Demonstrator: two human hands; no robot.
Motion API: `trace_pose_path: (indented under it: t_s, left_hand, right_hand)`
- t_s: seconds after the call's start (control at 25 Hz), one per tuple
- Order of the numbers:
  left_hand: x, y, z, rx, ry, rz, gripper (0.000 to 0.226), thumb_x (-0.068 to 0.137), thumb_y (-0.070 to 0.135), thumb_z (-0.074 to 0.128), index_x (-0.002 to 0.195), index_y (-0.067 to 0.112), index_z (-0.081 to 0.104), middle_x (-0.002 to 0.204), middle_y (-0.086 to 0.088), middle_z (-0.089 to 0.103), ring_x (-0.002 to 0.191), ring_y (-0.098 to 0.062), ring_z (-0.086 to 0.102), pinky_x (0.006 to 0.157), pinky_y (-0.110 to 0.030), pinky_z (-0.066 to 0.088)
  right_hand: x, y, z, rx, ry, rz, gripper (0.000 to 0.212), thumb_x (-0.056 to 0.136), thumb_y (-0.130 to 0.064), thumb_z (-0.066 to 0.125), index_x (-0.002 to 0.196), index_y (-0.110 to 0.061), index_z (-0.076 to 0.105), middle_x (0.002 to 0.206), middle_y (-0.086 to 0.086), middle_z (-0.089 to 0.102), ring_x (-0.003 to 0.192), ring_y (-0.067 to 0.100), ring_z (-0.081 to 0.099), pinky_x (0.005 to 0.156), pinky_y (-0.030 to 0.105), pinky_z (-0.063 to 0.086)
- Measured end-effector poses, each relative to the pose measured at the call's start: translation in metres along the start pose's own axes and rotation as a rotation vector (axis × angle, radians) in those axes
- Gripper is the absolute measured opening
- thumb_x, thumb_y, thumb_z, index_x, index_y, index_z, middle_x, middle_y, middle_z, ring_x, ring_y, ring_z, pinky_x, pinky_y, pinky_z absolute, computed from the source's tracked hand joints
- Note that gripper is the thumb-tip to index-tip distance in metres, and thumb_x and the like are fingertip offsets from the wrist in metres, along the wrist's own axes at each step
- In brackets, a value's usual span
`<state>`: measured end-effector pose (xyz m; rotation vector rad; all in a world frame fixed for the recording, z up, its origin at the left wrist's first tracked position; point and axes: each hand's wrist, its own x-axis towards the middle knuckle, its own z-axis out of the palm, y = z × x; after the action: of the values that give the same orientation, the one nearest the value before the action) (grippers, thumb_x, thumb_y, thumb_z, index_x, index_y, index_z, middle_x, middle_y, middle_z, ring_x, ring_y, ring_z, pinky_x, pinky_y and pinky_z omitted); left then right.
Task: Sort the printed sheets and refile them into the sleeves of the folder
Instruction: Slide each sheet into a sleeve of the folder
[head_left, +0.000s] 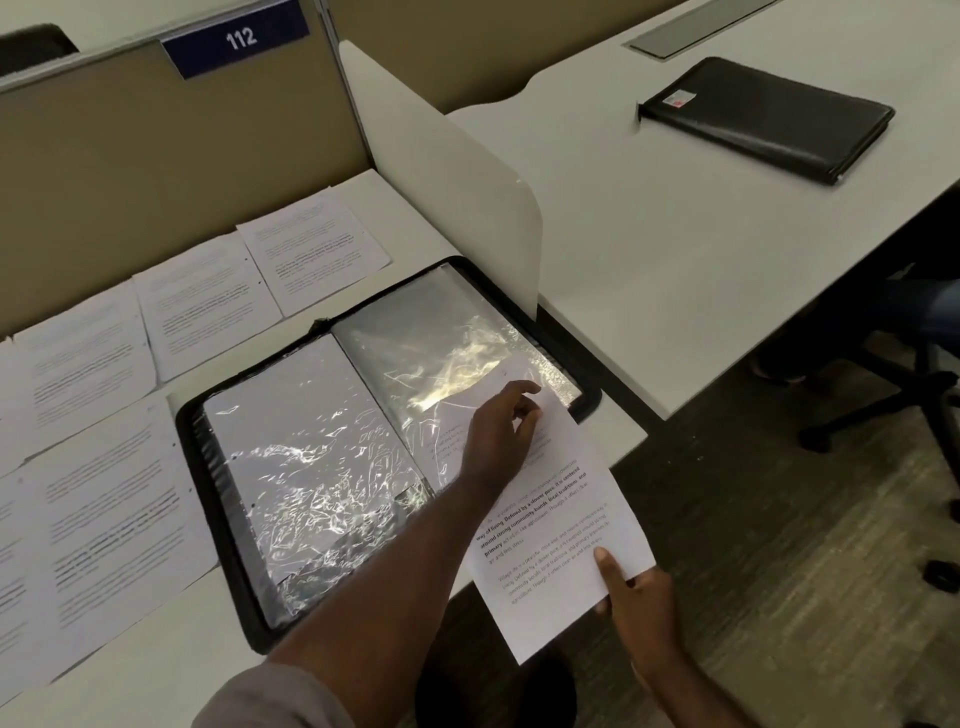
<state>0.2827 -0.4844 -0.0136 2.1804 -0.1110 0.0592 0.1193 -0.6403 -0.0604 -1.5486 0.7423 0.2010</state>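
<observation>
An open black folder (218, 415) lies on the desk with shiny plastic sleeves on both pages. A printed sheet (561, 519) sits part way inside the right-hand sleeve (441, 343), its lower half sticking out past the desk's front edge. My left hand (498, 431) reaches across the folder and pinches the sleeve's opening at the sheet's upper end. Lower down, my right hand (634, 587) grips the sheet's bottom edge, thumb on top. The left-hand sleeve (311, 452) holds a sheet.
Several printed sheets (208, 301) lie in rows on the desk left of and behind the folder. A white divider panel (441, 166) stands at the folder's right. A closed black folder (769, 117) lies on the neighbouring desk. An office chair's base (893, 405) stands at the right.
</observation>
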Motion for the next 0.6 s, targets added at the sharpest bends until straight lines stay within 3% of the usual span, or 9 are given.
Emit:
trace_pose_path:
  t_s: [0.2,0.32,0.48,0.6]
  left_hand:
    - [-0.007,0.003,-0.003,-0.023,0.034,0.017,0.028,0.091,0.010,0.064,0.117,0.020,0.061,0.098,0.002,0.070,0.092,-0.008,0.065,0.087,-0.020,0.051]
    - [-0.010,0.006,-0.008,-0.025,0.051,0.003,0.026,0.093,0.011,0.062,0.117,0.020,0.061,0.100,0.002,0.069,0.093,-0.005,0.063,0.086,-0.014,0.049]
    - [-0.013,0.007,-0.012,-0.044,0.103,-0.002,0.027,0.091,0.008,0.063,0.116,0.019,0.061,0.098,0.004,0.069,0.089,0.003,0.061,0.083,-0.011,0.049]
    - [-0.014,0.011,-0.016,-0.098,0.139,-0.036,0.027,0.091,0.007,0.064,0.114,0.021,0.061,0.093,0.009,0.066,0.087,0.008,0.060,0.081,-0.008,0.048]
  right_hand:
    - [0.012,-0.018,0.016,-0.056,0.005,-0.047,0.019,0.088,-0.022,0.066,0.100,-0.008,0.062,0.082,0.012,0.069,0.065,0.027,0.065,0.054,0.033,0.051]
    - [0.018,-0.038,0.037,-0.051,-0.017,-0.081,0.015,0.089,-0.020,0.064,0.099,-0.009,0.061,0.079,0.010,0.068,0.064,0.026,0.064,0.052,0.029,0.050]
    - [0.030,-0.068,0.067,-0.107,-0.049,-0.131,0.024,0.091,-0.020,0.063,0.109,-0.005,0.057,0.083,0.009,0.067,0.068,0.019,0.066,0.051,0.020,0.048]
    - [0.042,-0.087,0.091,-0.125,-0.099,-0.163,0.037,0.090,-0.022,0.063,0.122,-0.007,0.051,0.097,0.009,0.066,0.079,0.016,0.069,0.064,0.026,0.058]
